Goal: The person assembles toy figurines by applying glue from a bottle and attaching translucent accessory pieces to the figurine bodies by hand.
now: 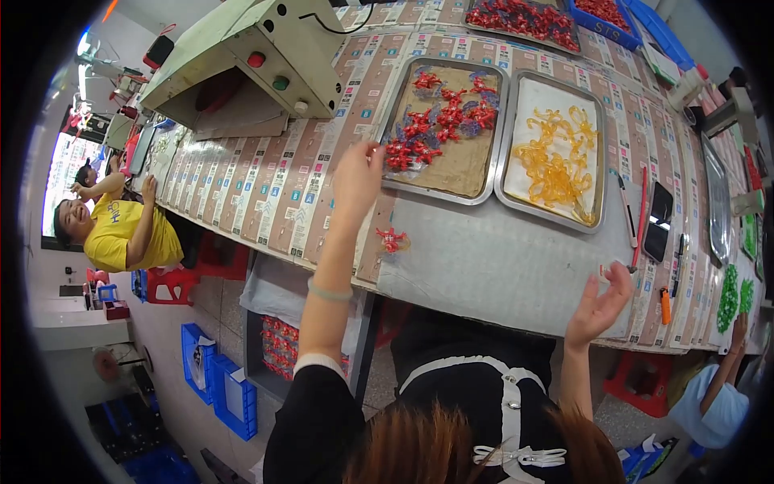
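Observation:
At the left rim of a metal tray (493, 173) is my left hand (359, 179), its fingers drawn together beside red plastic pieces (415, 129) with clear purple parts. Whatever it pinches, if anything, is too small to make out. My right hand (598, 310) hovers over the right front of the grey mat (500, 266), palm up, with fingers apart and bent. Nothing clearly shows in it. One red piece with clear parts (392, 239) lies alone at the mat's left end. A second tray (597, 161) holds yellow see-through pieces (556, 157) on white lining.
A beige machine (274, 60) with red and green buttons stands back left. Beyond the trays are another tray of red pieces (524, 20) and a blue bin (609, 24). A phone (659, 218), pens and an orange lighter (665, 306) lie right. Other people sit left and right.

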Demonstrator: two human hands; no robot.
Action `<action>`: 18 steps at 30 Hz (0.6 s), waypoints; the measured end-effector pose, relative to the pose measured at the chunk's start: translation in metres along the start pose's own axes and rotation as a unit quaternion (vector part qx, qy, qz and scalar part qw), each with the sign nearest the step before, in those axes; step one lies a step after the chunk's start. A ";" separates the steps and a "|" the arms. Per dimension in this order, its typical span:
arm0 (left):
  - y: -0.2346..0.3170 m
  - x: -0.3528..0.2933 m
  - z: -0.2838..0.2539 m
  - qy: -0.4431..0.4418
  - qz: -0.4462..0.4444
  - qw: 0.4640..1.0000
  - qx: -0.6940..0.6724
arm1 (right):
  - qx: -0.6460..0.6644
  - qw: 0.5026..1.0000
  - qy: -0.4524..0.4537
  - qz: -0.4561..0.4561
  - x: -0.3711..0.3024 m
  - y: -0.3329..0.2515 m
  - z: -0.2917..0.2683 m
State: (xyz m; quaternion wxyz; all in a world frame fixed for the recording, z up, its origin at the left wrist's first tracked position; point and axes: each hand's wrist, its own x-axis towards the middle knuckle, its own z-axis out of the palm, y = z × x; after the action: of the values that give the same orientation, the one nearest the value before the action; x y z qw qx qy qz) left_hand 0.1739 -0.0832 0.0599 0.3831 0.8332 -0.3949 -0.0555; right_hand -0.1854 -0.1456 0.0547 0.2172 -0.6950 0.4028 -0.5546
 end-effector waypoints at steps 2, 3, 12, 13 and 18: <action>-0.011 0.026 0.007 -0.017 -0.048 0.988 0.147 | -0.012 0.999 -0.041 -0.007 0.004 -0.008 0.011; -0.008 0.030 0.011 -0.055 -0.052 0.978 0.193 | -0.039 0.998 -0.049 -0.013 0.009 -0.008 0.016; 0.008 0.018 0.003 0.138 0.115 0.983 0.038 | -0.111 0.967 -0.221 -0.054 0.069 0.018 0.093; 0.013 0.008 0.004 0.060 0.024 0.992 -0.112 | -0.151 0.960 -0.219 -0.081 0.071 0.020 0.105; 0.059 -0.059 0.011 -0.164 -0.201 0.776 -0.575 | -0.167 0.951 -0.235 -0.112 0.080 0.042 0.123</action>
State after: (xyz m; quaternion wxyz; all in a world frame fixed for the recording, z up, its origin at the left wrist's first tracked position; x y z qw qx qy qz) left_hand 0.0929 -0.0719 0.0798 0.7005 0.4959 -0.1698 -0.4843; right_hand -0.0773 -0.2519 0.0348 0.1232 -0.8723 0.3471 -0.3215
